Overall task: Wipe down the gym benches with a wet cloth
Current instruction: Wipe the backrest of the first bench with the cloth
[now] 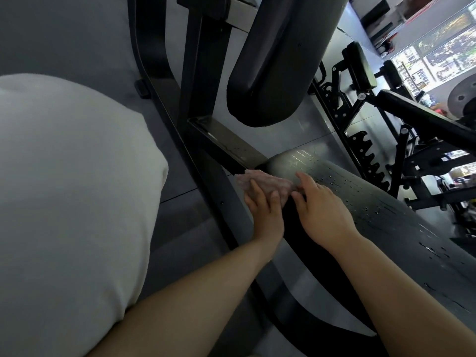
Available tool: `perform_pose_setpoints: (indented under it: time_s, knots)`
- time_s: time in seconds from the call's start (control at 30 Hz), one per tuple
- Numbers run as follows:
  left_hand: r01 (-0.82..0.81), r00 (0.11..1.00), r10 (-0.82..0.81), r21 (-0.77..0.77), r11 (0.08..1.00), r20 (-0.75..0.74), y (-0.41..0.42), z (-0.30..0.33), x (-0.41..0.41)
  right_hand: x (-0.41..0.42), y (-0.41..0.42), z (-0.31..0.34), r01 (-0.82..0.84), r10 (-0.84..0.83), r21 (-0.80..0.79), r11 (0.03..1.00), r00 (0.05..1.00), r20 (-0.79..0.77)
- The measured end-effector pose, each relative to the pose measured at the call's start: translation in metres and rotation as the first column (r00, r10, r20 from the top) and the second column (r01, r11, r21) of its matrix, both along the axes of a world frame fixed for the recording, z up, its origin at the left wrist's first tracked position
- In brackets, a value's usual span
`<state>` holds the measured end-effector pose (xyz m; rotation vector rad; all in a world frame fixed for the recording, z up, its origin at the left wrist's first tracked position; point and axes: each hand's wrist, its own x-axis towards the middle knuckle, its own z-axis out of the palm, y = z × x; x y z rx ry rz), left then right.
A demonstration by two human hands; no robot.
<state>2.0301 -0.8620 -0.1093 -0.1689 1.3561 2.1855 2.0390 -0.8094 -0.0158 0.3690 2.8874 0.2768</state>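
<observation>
Pink cloth [265,185] lies against the near-left end of the black bench pad [360,202], whose top carries water beads. Left hand [265,210] presses the cloth with straight fingers; right hand [322,210] rests flat on the pad, grasping nothing. The cloth looks soft, limp and light; best held bunched under the palm.

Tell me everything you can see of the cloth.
The cloth is small, pale pink and fuzzy, like a towel rag. It lies crumpled against the near end of the dark bench pad, beside the black frame bar. The left hand presses on it with straight fingers, covering its lower part; the right hand touches its right edge. Water beads show on the pad; whether the cloth is wet cannot be told.
</observation>
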Motion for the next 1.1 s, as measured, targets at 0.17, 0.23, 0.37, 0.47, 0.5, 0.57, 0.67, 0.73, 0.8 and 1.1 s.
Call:
perform_pose_setpoints:
  time_s: [0.17, 0.23, 0.37, 0.47, 0.5, 0.57, 0.67, 0.73, 0.8, 1.1]
  knots:
    - [-0.071, 0.991, 0.062, -0.074, 0.995, -0.117, 0.001, -0.025, -0.034, -0.014, 0.003, -0.005, -0.01, 0.01, 0.039, 0.999, 1.0, 0.007]
    - [-0.077, 0.983, 0.064, -0.071, 0.994, -0.175, 0.003, -0.034, -0.043, -0.02, 0.0, -0.007, -0.021, 0.018, 0.075, 0.997, 0.999, 0.036]
    - [-0.016, 0.977, 0.015, -0.002, 1.0, -0.212, 0.001, -0.045, -0.061, -0.025, 0.0, -0.011, -0.045, 0.04, 0.096, 0.994, 0.998, 0.046]
    - [0.101, 0.985, -0.093, 0.054, 0.993, -0.144, -0.003, -0.045, -0.079, -0.022, 0.001, -0.015, -0.031, 0.028, 0.103, 0.994, 0.999, 0.027]
    - [0.144, 0.98, -0.136, 0.04, 0.989, -0.145, -0.004, -0.047, -0.085, -0.02, 0.001, -0.016, -0.033, 0.032, 0.107, 0.994, 0.999, 0.006]
    - [0.268, 0.948, -0.267, -0.017, 0.963, -0.171, -0.006, -0.045, -0.1, -0.017, 0.002, -0.021, -0.021, 0.028, 0.121, 0.992, 0.998, -0.057]
    - [0.44, 0.871, -0.457, -0.126, 0.889, -0.181, -0.002, -0.042, -0.123, -0.014, 0.0, -0.025, 0.0, 0.015, 0.132, 0.991, 0.994, -0.108]
    - [0.508, 0.824, -0.533, -0.168, 0.845, -0.194, 0.002, -0.038, -0.132, -0.014, -0.004, -0.024, 0.014, 0.001, 0.142, 0.99, 0.994, -0.108]
    - [0.538, 0.783, -0.58, -0.222, 0.813, -0.224, 0.005, -0.032, -0.136, -0.013, -0.007, -0.022, 0.032, -0.018, 0.159, 0.987, 0.996, -0.092]
    - [0.508, 0.724, -0.593, -0.308, 0.804, -0.354, -0.002, -0.035, -0.124, -0.017, -0.01, -0.017, 0.124, -0.118, 0.088, 0.988, 0.99, -0.076]
